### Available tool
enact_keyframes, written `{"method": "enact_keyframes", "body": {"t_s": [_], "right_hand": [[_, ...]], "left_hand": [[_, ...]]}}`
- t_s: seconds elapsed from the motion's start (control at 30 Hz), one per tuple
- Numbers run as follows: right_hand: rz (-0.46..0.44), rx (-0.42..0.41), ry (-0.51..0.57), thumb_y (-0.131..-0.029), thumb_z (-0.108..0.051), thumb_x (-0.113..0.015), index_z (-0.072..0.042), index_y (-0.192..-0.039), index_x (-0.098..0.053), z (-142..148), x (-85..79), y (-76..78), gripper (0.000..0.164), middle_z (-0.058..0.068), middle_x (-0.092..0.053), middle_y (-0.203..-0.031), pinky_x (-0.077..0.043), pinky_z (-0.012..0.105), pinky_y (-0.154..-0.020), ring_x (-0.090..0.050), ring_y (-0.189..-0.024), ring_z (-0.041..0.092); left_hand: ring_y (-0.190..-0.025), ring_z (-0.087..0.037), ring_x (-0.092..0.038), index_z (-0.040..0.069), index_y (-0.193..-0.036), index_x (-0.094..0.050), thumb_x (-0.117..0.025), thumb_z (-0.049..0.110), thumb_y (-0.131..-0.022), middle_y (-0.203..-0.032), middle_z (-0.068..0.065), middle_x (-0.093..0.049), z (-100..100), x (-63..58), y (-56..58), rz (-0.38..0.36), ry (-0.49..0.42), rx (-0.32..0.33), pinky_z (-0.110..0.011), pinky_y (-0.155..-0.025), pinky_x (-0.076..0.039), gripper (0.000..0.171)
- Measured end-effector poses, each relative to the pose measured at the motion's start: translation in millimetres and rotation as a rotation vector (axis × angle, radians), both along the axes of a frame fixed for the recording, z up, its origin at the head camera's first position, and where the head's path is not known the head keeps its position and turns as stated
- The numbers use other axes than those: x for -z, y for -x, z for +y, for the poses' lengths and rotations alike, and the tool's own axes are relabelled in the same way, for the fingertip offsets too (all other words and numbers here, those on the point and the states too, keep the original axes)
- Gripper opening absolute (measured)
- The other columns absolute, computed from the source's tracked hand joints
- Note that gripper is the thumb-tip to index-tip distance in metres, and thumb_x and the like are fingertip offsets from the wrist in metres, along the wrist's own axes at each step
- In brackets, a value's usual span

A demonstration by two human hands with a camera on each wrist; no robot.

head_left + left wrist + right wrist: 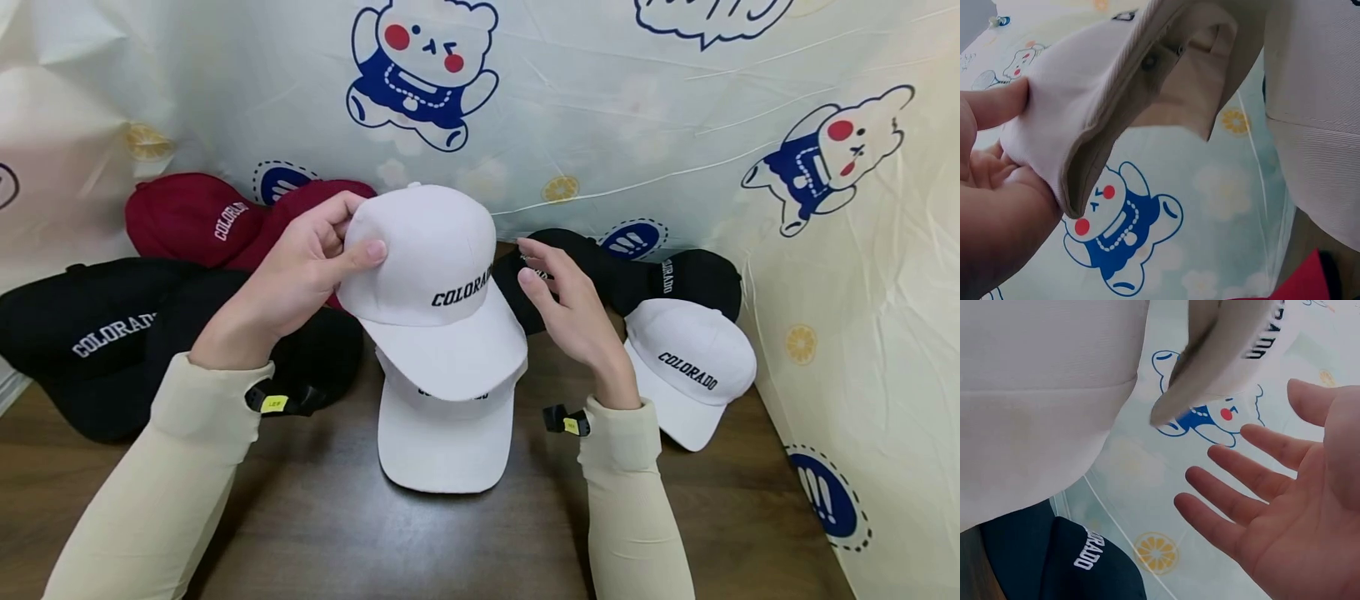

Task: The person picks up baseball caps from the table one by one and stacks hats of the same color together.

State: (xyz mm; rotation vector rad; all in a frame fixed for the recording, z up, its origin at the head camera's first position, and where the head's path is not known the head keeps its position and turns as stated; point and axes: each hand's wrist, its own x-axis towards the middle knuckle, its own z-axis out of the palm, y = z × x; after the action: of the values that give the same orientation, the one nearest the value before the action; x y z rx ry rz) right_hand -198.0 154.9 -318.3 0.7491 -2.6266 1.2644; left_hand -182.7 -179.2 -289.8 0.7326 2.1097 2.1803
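Observation:
My left hand (303, 271) pinches the side of a white baseball cap (423, 250) lettered COLORADO, its thumb on the outside of the crown. In the left wrist view the held cap (1063, 94) tilts so that its inside and back strap show. Below it, a second white cap (447, 442) sits on the table, mostly covered by the held one in the head view. To the right of the held cap is my right hand (573, 312), fingers spread. The right wrist view shows this hand (1272, 512) apart from the cap, with nothing in its palm.
Dark red caps (187, 221) and black caps (97, 333) lie at the left. More black caps (705, 283) lie at the back right, behind another white cap (690, 358). A patterned sheet (600, 125) hangs behind the brown table (315, 517) and along its right side.

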Motion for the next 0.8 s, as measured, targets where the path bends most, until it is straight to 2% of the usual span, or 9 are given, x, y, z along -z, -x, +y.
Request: {"method": "enact_keyframes", "body": {"t_s": [0.13, 0.27, 0.43, 0.5, 0.6, 0.7, 0.8], "right_hand": [[-0.03, -0.041, 0.043, -0.114, -0.031, -0.051, -0.015, -0.16, -0.045, 0, 0.0, 0.1, 0.05, 0.004, -0.05, -0.16, -0.041, 0.052, -0.119, -0.05, -0.145, 0.022], [-0.079, -0.085, 0.096, -0.113, -0.031, -0.051, -0.016, -0.161, -0.043, 1, 1.2, 0.6, 0.051, 0.002, -0.05, -0.16, -0.04, 0.049, -0.121, -0.05, -0.145, 0.018], [-0.114, -0.132, 0.134, -0.112, -0.042, -0.051, -0.016, -0.16, -0.045, 3, 1.6, -0.4, 0.055, 0.003, -0.051, -0.158, -0.043, 0.044, -0.119, -0.052, -0.142, 0.016], [-0.119, -0.159, 0.143, -0.11, -0.049, -0.053, -0.015, -0.157, -0.049, 4, 1.3, -0.7, 0.058, 0.004, -0.056, -0.153, -0.047, 0.041, -0.114, -0.056, -0.136, 0.017], [-0.129, -0.196, 0.152, -0.105, -0.059, -0.058, -0.012, -0.149, -0.056, 5, 1.3, -0.8, 0.064, 0.007, -0.063, -0.137, -0.053, 0.036, -0.102, -0.063, -0.118, 0.021], [-0.149, -0.214, 0.154, -0.098, -0.067, -0.063, -0.01, -0.142, -0.06, 7, 1.5, -0.6, 0.072, 0.009, -0.064, -0.125, -0.056, 0.031, -0.088, -0.064, -0.103, 0.024], [-0.175, -0.219, 0.149, -0.095, -0.068, -0.067, -0.008, -0.138, -0.06, 8, 1.9, 0.0, 0.074, 0.01, -0.063, -0.12, -0.055, 0.03, -0.08, -0.063, -0.095, 0.026]], "left_hand": [[-0.116, -0.028, -0.072, 0.009, -0.132, -0.057, -0.065, 0.006, -0.105, -0.131, -0.012, -0.068, 2, 2.0, -2.8, 0.016, 0.041, 0.076, -0.042, -0.086, -0.062, 0.028], [-0.112, -0.029, -0.072, 0.008, -0.127, -0.058, -0.063, 0.001, -0.105, -0.125, -0.012, -0.071, 4, 4.2, -3.8, 0.025, 0.06, 0.181, -0.044, -0.085, -0.064, 0.024], [-0.108, -0.031, -0.074, 0.008, -0.126, -0.059, -0.064, 0.002, -0.104, -0.121, -0.012, -0.073, 7, 8.2, -2.0, 0.036, 0.099, 0.284, -0.046, -0.085, -0.064, 0.023], [-0.107, -0.031, -0.075, 0.008, -0.126, -0.059, -0.064, 0.002, -0.104, -0.12, -0.012, -0.073, 7, 10.0, -0.6, 0.03, 0.111, 0.3, -0.046, -0.085, -0.064, 0.024], [-0.107, -0.03, -0.074, 0.008, -0.126, -0.057, -0.062, 0.001, -0.104, -0.121, -0.012, -0.073, 6, 12.7, 2.0, 0.008, 0.126, 0.306, -0.045, -0.087, -0.064, 0.024], [-0.108, -0.029, -0.072, 0.008, -0.127, -0.057, -0.061, 0.002, -0.105, -0.122, -0.011, -0.072, 3, 15.0, 4.8, -0.018, 0.139, 0.303, -0.044, -0.088, -0.063, 0.024], [-0.11, -0.028, -0.071, 0.008, -0.129, -0.056, -0.061, 0.005, -0.106, -0.124, -0.011, -0.071, 0, 16.5, 8.1, -0.047, 0.155, 0.314, -0.043, -0.089, -0.063, 0.024]]}}
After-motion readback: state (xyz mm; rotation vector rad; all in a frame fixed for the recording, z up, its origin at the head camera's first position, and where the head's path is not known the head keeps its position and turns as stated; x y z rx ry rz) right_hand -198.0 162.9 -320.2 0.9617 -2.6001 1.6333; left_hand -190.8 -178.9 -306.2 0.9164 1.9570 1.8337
